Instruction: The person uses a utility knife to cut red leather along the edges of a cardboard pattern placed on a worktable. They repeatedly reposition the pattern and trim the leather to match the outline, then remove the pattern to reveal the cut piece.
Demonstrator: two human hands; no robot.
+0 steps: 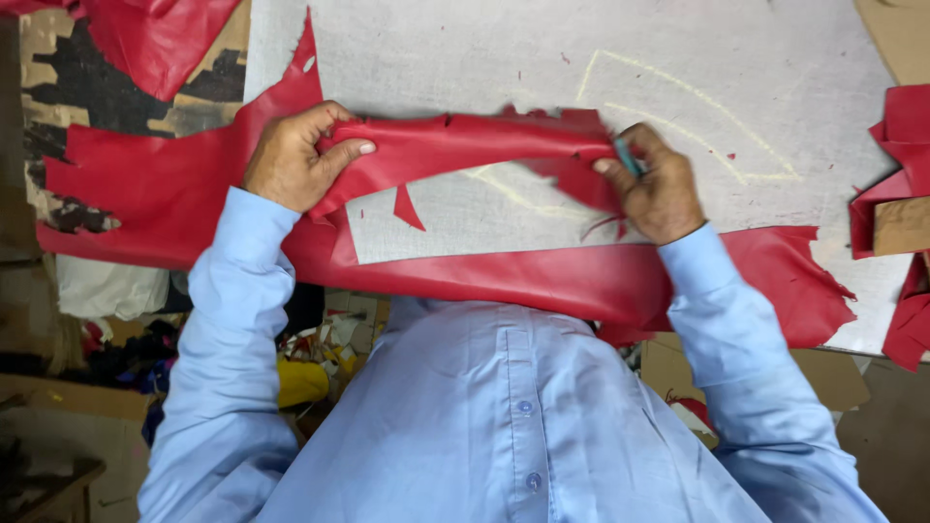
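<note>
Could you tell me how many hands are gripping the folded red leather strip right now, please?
2. The left hand grips the red leather strip at its left end; the right hand pinches its right end, with a small teal object between its fingers.

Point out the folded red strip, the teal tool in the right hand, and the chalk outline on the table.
Folded red strip [465, 145], head view: middle of the strip stretched between both hands.
Teal tool [627, 157], head view: the part showing between the right-hand fingers.
Chalk outline [697, 97], head view: its upper curved line.
</note>
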